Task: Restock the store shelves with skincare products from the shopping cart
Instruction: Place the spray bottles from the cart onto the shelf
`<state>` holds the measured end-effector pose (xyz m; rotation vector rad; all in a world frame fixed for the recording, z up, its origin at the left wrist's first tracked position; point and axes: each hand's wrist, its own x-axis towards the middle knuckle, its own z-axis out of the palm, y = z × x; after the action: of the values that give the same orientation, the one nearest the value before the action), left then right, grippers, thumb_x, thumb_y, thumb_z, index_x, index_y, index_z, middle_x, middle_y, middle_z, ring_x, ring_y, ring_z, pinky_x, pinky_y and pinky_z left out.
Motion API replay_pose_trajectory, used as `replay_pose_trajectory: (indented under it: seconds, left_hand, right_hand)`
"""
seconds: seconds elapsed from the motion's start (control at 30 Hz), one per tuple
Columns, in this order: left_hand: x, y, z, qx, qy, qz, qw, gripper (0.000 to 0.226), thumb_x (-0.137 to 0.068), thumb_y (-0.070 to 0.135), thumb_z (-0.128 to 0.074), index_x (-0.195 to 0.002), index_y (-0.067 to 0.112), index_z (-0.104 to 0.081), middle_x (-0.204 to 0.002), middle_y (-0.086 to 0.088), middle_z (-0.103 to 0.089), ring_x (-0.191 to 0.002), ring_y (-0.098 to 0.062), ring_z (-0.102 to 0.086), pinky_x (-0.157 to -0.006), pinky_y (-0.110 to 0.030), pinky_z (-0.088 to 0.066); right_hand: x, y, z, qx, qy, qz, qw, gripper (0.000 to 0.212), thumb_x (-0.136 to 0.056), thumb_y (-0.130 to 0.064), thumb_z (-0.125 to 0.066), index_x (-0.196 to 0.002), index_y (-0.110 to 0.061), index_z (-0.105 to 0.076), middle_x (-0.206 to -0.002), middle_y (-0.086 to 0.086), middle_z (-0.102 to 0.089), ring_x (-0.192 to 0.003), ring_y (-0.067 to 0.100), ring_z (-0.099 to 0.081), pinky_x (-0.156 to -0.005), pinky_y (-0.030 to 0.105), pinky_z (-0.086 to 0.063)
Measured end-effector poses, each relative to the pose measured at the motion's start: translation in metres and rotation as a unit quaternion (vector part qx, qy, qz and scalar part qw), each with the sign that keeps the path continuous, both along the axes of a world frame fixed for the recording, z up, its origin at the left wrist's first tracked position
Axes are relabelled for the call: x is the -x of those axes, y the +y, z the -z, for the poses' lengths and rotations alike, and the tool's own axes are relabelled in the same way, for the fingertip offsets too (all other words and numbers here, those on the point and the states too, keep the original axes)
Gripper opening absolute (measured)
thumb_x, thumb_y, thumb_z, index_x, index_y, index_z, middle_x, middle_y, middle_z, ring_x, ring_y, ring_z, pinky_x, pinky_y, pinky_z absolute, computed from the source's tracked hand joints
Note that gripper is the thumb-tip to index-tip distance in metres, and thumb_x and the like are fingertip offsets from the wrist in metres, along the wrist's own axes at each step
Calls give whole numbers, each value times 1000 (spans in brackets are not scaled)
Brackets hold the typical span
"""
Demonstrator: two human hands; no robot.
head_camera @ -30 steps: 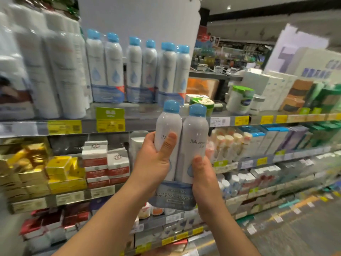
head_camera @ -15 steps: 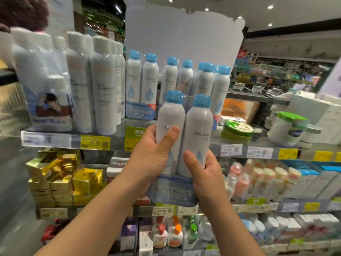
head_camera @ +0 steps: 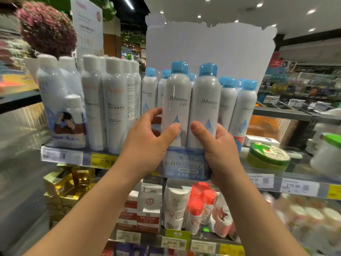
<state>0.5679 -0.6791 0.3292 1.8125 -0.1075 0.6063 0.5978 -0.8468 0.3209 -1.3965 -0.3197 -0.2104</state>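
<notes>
**Twin-pack held at the shelf edge, placement not yet made**

The left hand (head_camera: pixel 147 145) is wrapped around the left side of a twin-pack of spray bottles (head_camera: pixel 190 115), thumb pressed across the front of the left bottle and fingers curled behind it. The right hand (head_camera: pixel 219 150) is closed on the right side and lower band of the same pack, thumb laid against the right bottle. The pack is held upright between both hands, in front of the upper shelf (head_camera: pixel 258 163) and apparently clear of its surface; whether its base touches the edge is hidden by the hands.

Just behind it, matching blue-capped bottles (head_camera: pixel 239 108) are lined up on that shelf, with taller white-capped bottles (head_camera: pixel 114 108) to their left and a green-lidded jar (head_camera: pixel 267 157) to the right.

The step in hand is judged to be the setting-down of this pack among its like. The next move calls for the pack to be lifted over the shelf lip, pushed forward into the space before the standing row, and kept vertical so the neighbours are not toppled; only then should both grips be released.
</notes>
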Motion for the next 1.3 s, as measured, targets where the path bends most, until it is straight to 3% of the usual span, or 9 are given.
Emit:
replay_pose_trajectory:
  seconds: [0.13,0.33,0.5,0.63,0.7,0.93,1.03,1.13,1.3]
  left_hand:
    - [-10,11,-4,-20,-25,-40,999,54,-81,70,-67,-128,48,-52,-121,18,-61,-99,-4,-64,-87,-41,-61]
    - [-24,28,-15,-55,-20,-50,997,34,-99,36,-64,-132,38,-59,-122,18,-64,-97,-3,-65,-89,-36,-60]
    - [-35,32,-26,-49,46,-40,997,30,-96,27,-60,-91,57,-62,-102,22,-71,-97,-2,-66,-89,-34,-57]
    - [-43,34,-25,-40,95,-27,994,14,-94,32,-60,-105,37,-67,-96,16,-73,-91,-7,-66,-79,-31,-55]
    - [-47,35,-21,-29,112,-23,993,15,-93,37,-60,-107,35,-66,-96,16,-71,-92,-6,-64,-81,-33,-53]
    - [-55,36,-15,-10,159,-14,987,75,-67,63,-58,-136,33,-56,-120,15,-69,-113,-12,-64,-102,-42,-51]
    - [-60,37,-12,-8,170,-19,985,97,-58,70,-54,-146,28,-48,-135,10,-64,-125,-16,-58,-109,-45,-47]
    - [-61,38,-9,-3,179,-13,984,96,-60,68,-55,-146,25,-46,-139,7,-60,-125,-18,-57,-106,-41,-46]
    - [-63,41,-4,-11,201,-5,979,87,-79,62,-58,-152,19,-37,-149,0,-51,-131,-23,-51,-104,-39,-43]
  right_hand:
    - [-15,14,-17,8,-24,8,1000,51,-72,-48,-81,-109,-15,-70,-104,10,-79,-97,29,-77,-90,56,-60]
    - [-52,37,-33,5,-42,47,998,40,-88,-54,-74,-115,-26,-65,-109,3,-77,-101,22,-75,-92,55,-60]
    - [-73,55,-32,29,-94,63,993,26,-86,-57,-68,-107,-43,-62,-118,1,-69,-109,19,-69,-99,52,-56]
    - [-87,61,-21,104,-108,80,985,21,-97,-46,-66,-112,-38,-54,-123,-8,-41,-108,-2,-51,-87,19,-45]
    - [-92,63,-16,120,-103,73,985,23,-97,-43,-67,-112,-35,-52,-119,-10,-39,-105,-3,-49,-79,13,-42]
    - [-112,79,-2,148,-84,66,983,33,-96,-38,-69,-123,-32,-51,-123,-9,-38,-120,20,-55,-105,45,-51]
    - [-116,81,-1,161,-78,72,981,36,-98,-34,-67,-128,-26,-48,-124,-4,-39,-114,16,-55,-99,37,-53]
    - [-120,85,4,165,-82,71,980,35,-99,-30,-67,-127,-25,-47,-116,-11,-38,-109,12,-55,-91,28,-51]
    - [-126,89,17,166,-69,69,981,34,-100,-29,-66,-127,-24,-45,-118,-8,-38,-115,18,-55,-100,38,-53]
